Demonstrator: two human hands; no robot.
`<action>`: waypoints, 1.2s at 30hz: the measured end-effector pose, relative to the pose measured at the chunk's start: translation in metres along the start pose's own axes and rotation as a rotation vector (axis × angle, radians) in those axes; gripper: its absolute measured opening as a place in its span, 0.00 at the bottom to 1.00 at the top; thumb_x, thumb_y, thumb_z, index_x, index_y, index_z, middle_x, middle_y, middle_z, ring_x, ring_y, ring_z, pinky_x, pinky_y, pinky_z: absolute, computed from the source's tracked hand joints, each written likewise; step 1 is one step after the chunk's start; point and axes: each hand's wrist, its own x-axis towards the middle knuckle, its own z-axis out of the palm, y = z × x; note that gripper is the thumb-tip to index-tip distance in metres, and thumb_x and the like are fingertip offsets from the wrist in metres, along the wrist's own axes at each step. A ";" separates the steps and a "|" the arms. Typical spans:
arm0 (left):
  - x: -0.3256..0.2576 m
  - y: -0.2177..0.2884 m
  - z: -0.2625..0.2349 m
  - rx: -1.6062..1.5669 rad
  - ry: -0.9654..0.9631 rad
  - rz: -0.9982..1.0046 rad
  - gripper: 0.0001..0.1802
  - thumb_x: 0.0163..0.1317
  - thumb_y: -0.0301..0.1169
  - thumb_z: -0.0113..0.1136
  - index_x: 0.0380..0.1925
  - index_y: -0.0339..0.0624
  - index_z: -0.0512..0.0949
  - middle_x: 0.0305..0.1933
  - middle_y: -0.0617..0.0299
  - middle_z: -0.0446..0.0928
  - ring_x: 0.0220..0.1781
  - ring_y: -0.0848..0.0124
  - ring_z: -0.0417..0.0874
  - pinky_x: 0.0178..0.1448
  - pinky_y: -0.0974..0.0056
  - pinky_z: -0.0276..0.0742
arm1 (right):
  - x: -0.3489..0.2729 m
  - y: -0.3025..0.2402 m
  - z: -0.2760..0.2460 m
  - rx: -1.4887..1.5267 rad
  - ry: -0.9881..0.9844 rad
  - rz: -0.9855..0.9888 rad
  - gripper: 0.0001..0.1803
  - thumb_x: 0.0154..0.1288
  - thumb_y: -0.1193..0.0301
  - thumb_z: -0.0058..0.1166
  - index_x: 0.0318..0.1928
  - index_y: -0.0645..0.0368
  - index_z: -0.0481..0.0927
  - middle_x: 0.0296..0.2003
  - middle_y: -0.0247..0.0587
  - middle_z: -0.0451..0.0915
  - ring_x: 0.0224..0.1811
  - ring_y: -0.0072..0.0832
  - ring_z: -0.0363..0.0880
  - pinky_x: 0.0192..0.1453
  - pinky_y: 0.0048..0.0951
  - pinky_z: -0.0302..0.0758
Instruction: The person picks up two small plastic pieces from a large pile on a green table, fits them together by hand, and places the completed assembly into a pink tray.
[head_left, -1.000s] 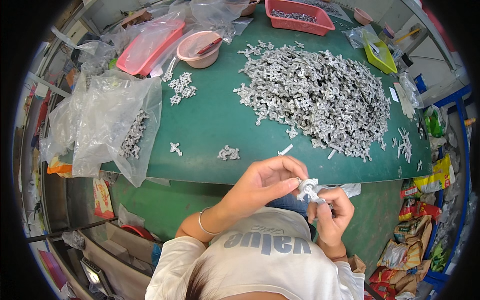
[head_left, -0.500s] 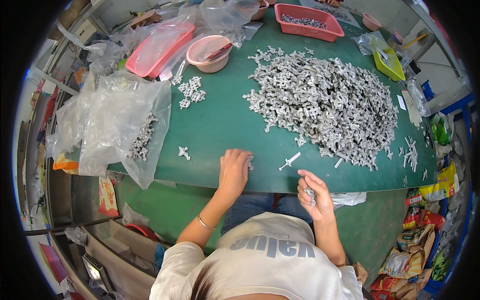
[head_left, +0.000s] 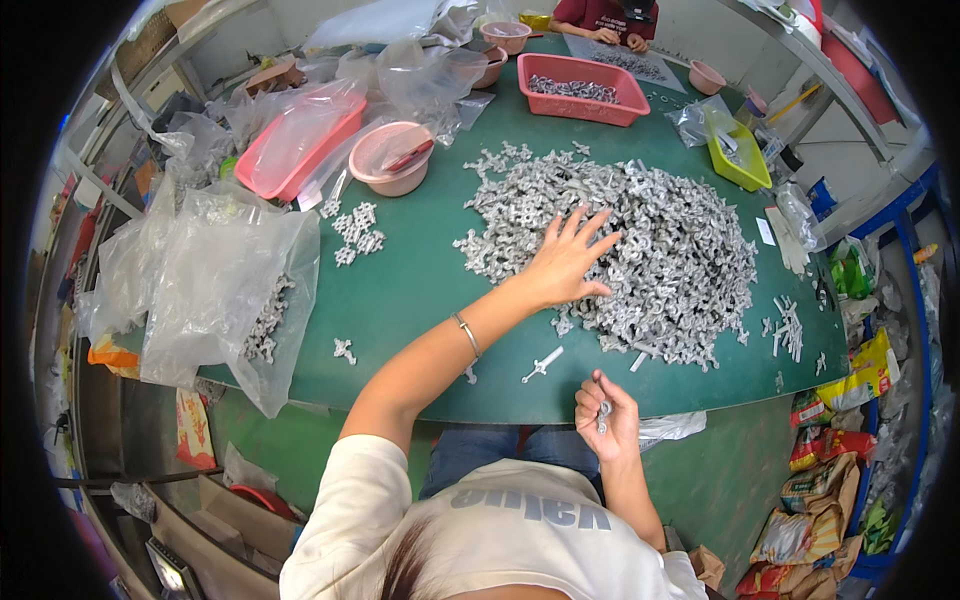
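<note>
Left hand (head_left: 562, 262) lies open, fingers spread, flat on the near edge of the big heap of small grey metal parts (head_left: 640, 250) on the green table (head_left: 400, 300); right hand (head_left: 607, 415), nearer the body, pinches one small metal part (head_left: 604, 409), with a single loose part (head_left: 541, 364) just beyond it

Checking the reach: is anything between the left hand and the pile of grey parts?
Nothing visible. The left hand already rests on the near edge of the pile, fingers spread. The right hand holds a small part near the table edge.
</note>
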 end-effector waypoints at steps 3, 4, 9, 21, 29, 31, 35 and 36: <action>-0.010 0.000 0.002 -0.033 0.025 0.032 0.43 0.40 0.48 0.64 0.58 0.54 0.58 0.59 0.55 0.57 0.64 0.50 0.50 0.63 0.45 0.49 | -0.002 -0.010 -0.010 0.003 -0.061 -0.004 0.07 0.59 0.73 0.44 0.36 0.63 0.69 0.18 0.33 0.59 0.20 0.23 0.58 0.19 0.19 0.59; -0.013 0.000 0.000 -0.034 0.021 0.037 0.43 0.40 0.48 0.64 0.58 0.54 0.58 0.59 0.55 0.57 0.64 0.50 0.50 0.63 0.45 0.49 | -0.002 -0.012 -0.010 0.007 -0.062 -0.009 0.07 0.59 0.73 0.44 0.36 0.63 0.69 0.18 0.33 0.59 0.20 0.23 0.58 0.19 0.19 0.59; -0.042 -0.005 -0.015 0.114 -0.062 0.090 0.42 0.39 0.34 0.64 0.58 0.48 0.57 0.53 0.56 0.62 0.61 0.52 0.56 0.60 0.50 0.57 | 0.002 -0.010 -0.009 -0.031 -0.051 0.012 0.07 0.59 0.72 0.44 0.36 0.62 0.69 0.18 0.34 0.60 0.20 0.23 0.59 0.18 0.20 0.59; -0.078 0.007 -0.040 -0.142 0.109 -0.102 0.27 0.45 0.27 0.58 0.49 0.45 0.66 0.55 0.53 0.59 0.59 0.52 0.58 0.60 0.51 0.52 | 0.002 -0.008 -0.023 -0.065 -0.056 -0.003 0.06 0.59 0.71 0.44 0.36 0.60 0.69 0.19 0.34 0.62 0.21 0.25 0.61 0.18 0.21 0.60; -0.047 -0.011 0.004 0.141 0.051 -0.034 0.28 0.50 0.33 0.56 0.53 0.47 0.63 0.59 0.50 0.57 0.61 0.52 0.57 0.59 0.50 0.55 | 0.000 -0.008 -0.019 -0.058 -0.059 -0.032 0.07 0.59 0.72 0.45 0.36 0.60 0.69 0.19 0.34 0.62 0.21 0.25 0.62 0.18 0.21 0.61; -0.059 -0.019 0.003 0.097 -0.003 -0.040 0.28 0.49 0.27 0.53 0.54 0.49 0.63 0.58 0.51 0.58 0.60 0.55 0.60 0.57 0.53 0.58 | 0.000 -0.008 -0.023 -0.047 -0.066 -0.043 0.07 0.59 0.72 0.45 0.36 0.60 0.69 0.19 0.34 0.62 0.21 0.25 0.62 0.18 0.21 0.61; -0.075 -0.018 -0.011 0.125 -0.006 -0.041 0.29 0.44 0.20 0.51 0.52 0.48 0.65 0.58 0.52 0.59 0.57 0.57 0.63 0.52 0.56 0.62 | 0.002 -0.006 -0.025 -0.048 -0.003 -0.013 0.06 0.59 0.72 0.45 0.36 0.60 0.69 0.19 0.34 0.62 0.21 0.25 0.62 0.18 0.21 0.61; -0.082 -0.019 -0.012 0.128 -0.007 -0.044 0.29 0.44 0.20 0.51 0.52 0.48 0.65 0.58 0.52 0.59 0.57 0.57 0.63 0.52 0.56 0.62 | 0.003 -0.005 -0.024 -0.040 0.001 -0.011 0.06 0.59 0.72 0.45 0.36 0.60 0.69 0.19 0.34 0.62 0.21 0.25 0.62 0.18 0.20 0.61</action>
